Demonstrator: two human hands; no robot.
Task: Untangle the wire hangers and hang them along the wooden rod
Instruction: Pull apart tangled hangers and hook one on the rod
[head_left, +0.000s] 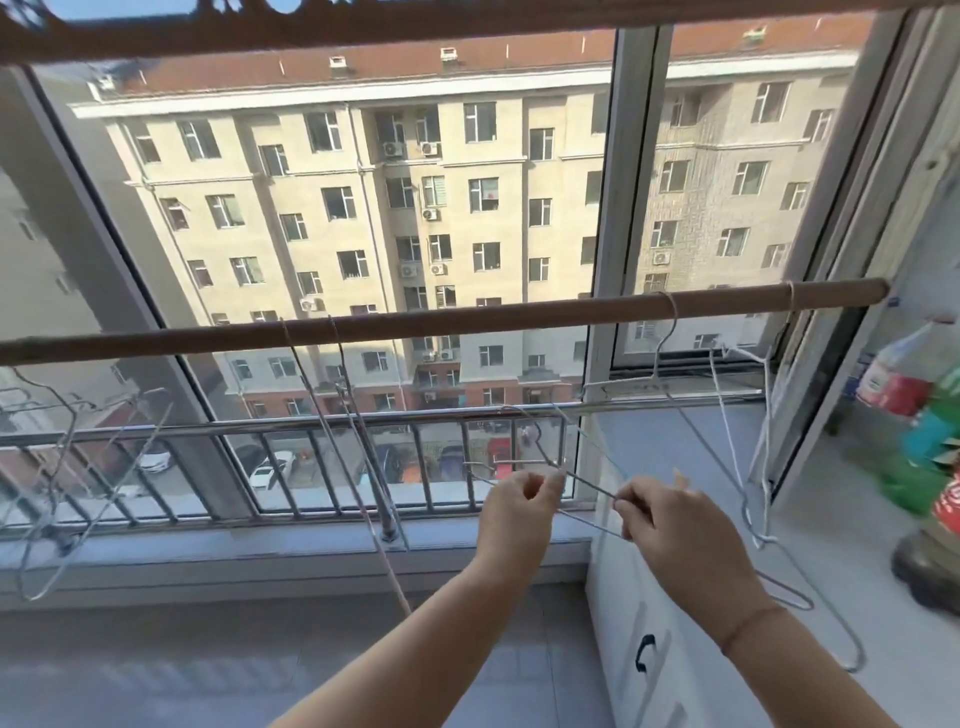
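Big glass window (363, 208) fills the view, apt block outside. Across it runs the long brown wooden rod (467, 315), L to R, rising a touch toward the R end. Hooked over it near the R end is a silver wire hanger (657, 358). More wire trails down from that one toward the white windowsill (701, 441); it looks chained w/ others, can't tell how many. Far L, below the rod, there's a loose bunch of grey wire hangers (62, 457); can't see what holds it up.

Now the action, low centre, in front of the railing. The tangled bundle of thin silver wire hangers (590, 487) is stretched between both hands. Left hand (519, 501) pinches a strand w/ thumb & forefinger. Right hand (657, 514) pinches the other end, rest of the fingers curled in. The strand between them slopes from upper L to lower R, roughly along the rod's own line.

Key relation: the rod sits up and beyond both hands, w/ a bare stretch right above them. A bent loop pokes up over the left hand, prob a hook, so that hand looks nearer for the lift. The wires are thin and shiny and cross each other. I'd say the pull-apart comes first and hanging isn't on yet.
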